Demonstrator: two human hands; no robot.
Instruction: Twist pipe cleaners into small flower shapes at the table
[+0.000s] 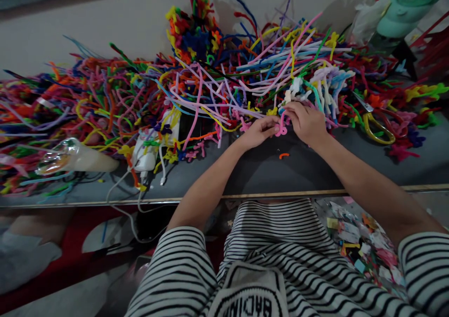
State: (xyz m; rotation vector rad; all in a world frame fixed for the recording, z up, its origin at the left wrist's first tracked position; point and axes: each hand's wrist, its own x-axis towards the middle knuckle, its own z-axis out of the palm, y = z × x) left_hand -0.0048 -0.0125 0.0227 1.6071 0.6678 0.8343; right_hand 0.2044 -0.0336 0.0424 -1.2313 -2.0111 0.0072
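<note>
Between my two hands is a small curled piece of pink pipe cleaner (281, 129). My left hand (258, 132) pinches its left side with thumb and forefinger. My right hand (306, 122) grips the upper end from the right, fingers bent over it. Behind my hands lies a dense heap of coloured pipe cleaners (196, 90), with white and pale blue bent pieces (326, 85) just beyond my right hand. A short orange scrap (284, 156) rests on the dark table (256, 176) in front of my hands.
Yellow-handled scissors (377, 129) lie at the right among bent pieces. A white power strip (145, 153) with cables sits left, beside a clear plastic-wrapped roll (87, 159). At the back right stands a green container (398, 20). Scraps (368, 247) lie below the table's front edge.
</note>
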